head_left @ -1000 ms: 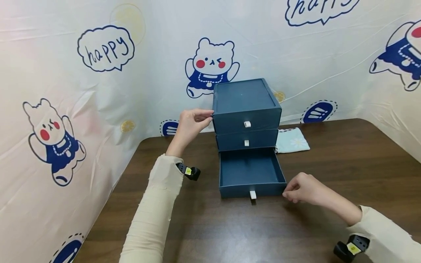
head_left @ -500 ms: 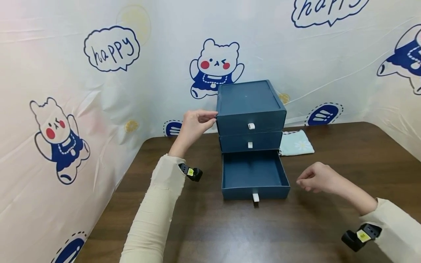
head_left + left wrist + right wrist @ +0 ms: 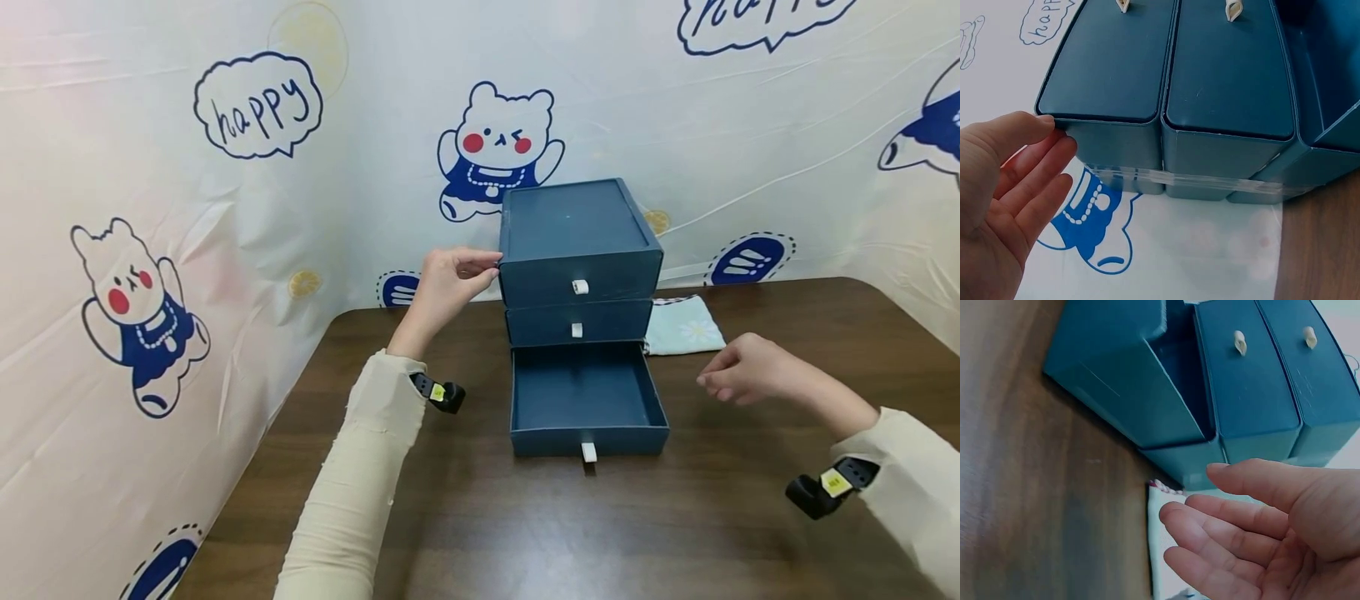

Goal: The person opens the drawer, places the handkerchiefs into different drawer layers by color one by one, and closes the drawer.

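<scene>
A dark blue drawer box [image 3: 573, 221] with three stacked drawers stands on the table. Its bottom drawer [image 3: 547, 442] is pulled out and bare inside, and the upper two are closed. White pull tabs stick out of the drawer fronts. My left hand [image 3: 444, 285] holds the box's upper left front corner, thumb [image 3: 1029, 131] on the front edge and fingers by the side wall. To the right of the pulled-out drawer, my right hand [image 3: 765, 371] hovers with loosely bent fingers and nothing in them. Just beyond it lies a pale blue cloth pouch [image 3: 686, 327] with a flower print.
The brown wooden table [image 3: 480, 533] spreads in front of the box and to both sides. A white curtain [image 3: 375, 167] with printed bears hangs close behind. Clear tape [image 3: 1204, 181] runs across the box's side.
My right hand has left the bottom drawer's front right corner and moved right and away from me, toward the pouch. My left hand stays at the box's corner. The view has shifted slightly.
</scene>
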Demonstrator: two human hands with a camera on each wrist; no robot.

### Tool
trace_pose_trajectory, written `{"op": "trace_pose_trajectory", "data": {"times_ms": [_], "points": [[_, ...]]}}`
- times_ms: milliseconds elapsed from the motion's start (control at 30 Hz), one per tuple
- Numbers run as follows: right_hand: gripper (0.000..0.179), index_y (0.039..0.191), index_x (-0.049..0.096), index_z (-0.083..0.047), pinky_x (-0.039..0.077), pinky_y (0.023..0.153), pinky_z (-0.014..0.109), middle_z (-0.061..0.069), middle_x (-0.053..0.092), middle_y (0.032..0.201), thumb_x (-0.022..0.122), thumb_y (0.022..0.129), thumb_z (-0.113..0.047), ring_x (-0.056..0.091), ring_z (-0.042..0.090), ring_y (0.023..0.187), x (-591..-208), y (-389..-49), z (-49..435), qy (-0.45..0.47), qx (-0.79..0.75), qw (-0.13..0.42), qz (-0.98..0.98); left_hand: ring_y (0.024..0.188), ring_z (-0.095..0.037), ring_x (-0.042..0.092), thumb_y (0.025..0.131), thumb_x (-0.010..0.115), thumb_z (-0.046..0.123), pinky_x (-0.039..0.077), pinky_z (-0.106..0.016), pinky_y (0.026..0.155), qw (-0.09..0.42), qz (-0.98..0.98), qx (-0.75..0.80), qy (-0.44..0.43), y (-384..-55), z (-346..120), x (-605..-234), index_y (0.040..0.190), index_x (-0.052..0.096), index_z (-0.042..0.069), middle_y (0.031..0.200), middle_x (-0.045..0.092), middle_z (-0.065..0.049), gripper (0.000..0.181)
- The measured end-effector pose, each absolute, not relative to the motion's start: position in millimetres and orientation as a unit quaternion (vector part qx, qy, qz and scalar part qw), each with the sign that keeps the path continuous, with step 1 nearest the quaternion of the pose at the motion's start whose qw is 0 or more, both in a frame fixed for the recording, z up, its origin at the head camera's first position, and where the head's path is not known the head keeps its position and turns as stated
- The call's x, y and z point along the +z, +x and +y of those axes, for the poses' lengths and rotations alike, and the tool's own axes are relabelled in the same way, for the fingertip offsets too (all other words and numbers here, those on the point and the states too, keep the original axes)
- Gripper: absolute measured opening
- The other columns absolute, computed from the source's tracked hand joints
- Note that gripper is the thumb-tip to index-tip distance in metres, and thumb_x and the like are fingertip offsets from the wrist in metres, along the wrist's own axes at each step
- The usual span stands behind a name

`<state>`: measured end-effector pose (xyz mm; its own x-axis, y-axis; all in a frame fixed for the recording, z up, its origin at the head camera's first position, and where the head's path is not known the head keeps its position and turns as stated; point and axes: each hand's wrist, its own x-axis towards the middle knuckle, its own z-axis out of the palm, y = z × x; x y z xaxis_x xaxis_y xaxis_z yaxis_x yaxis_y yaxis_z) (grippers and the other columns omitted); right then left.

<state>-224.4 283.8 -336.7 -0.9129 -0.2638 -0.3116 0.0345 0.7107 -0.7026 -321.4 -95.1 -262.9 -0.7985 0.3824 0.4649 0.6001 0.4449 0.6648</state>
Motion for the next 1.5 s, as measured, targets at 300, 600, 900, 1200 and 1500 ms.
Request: {"op": "trace_pose_trajectory", "data": {"times_ms": [300, 600, 900, 1200, 1500], "points": [[0.028, 0.098, 0.066, 0.007, 0.055, 0.069, 0.037, 0.005, 0.065, 0.080, 0.061, 0.088, -0.019, 0.058, 0.018, 0.074, -332, -244, 296, -0.068, -0.363, 0.211, 0.905, 0.084, -0.016, 0.064, 0.084, 0.064, 0.003, 0.052, -0.026, 0.075, 0.127, -0.841, -0.436, -0.294, -322, -94, -263, 0.107, 0.068, 0.004, 0.097, 0.068, -0.010, 0.023], [0.034, 0.105, 0.062, 0.011, 0.054, 0.072, 0.036, 0.010, 0.066, 0.088, 0.061, 0.088, -0.018, 0.059, 0.020, 0.078, -336, -260, 310, -0.076, -0.378, 0.211, 0.898, 0.081, -0.015, 0.064, 0.084, 0.065, 0.005, 0.053, -0.025, 0.072, 0.131, -0.840, -0.433, -0.300, -321, -95, -262, 0.106, 0.069, 0.004, 0.095, 0.068, -0.008, 0.022], [0.036, 0.110, 0.059, 0.014, 0.053, 0.075, 0.037, 0.016, 0.066, 0.094, 0.059, 0.089, -0.016, 0.062, 0.024, 0.081, -341, -281, 323, -0.089, -0.381, 0.206, 0.897, 0.080, -0.013, 0.064, 0.084, 0.065, 0.007, 0.053, -0.025, 0.070, 0.130, -0.841, -0.430, -0.302, -323, -96, -264, 0.107, 0.069, 0.005, 0.098, 0.067, -0.006, 0.023], [0.039, 0.109, 0.058, 0.016, 0.054, 0.074, 0.037, 0.016, 0.066, 0.093, 0.061, 0.089, -0.018, 0.061, 0.023, 0.081, -346, -295, 335, -0.069, -0.373, 0.198, 0.904, 0.080, -0.013, 0.063, 0.084, 0.066, 0.006, 0.053, -0.024, 0.070, 0.130, -0.844, -0.428, -0.296, -322, -97, -263, 0.107, 0.069, 0.006, 0.098, 0.067, -0.006, 0.023], [0.038, 0.106, 0.059, 0.017, 0.054, 0.067, 0.033, 0.011, 0.067, 0.084, 0.061, 0.088, -0.017, 0.062, 0.018, 0.075, -352, -306, 349, -0.054, -0.356, 0.178, 0.916, 0.079, -0.012, 0.063, 0.084, 0.066, 0.007, 0.052, -0.023, 0.070, 0.132, -0.843, -0.425, -0.302, -323, -97, -264, 0.107, 0.069, 0.006, 0.096, 0.067, -0.006, 0.023]]}}
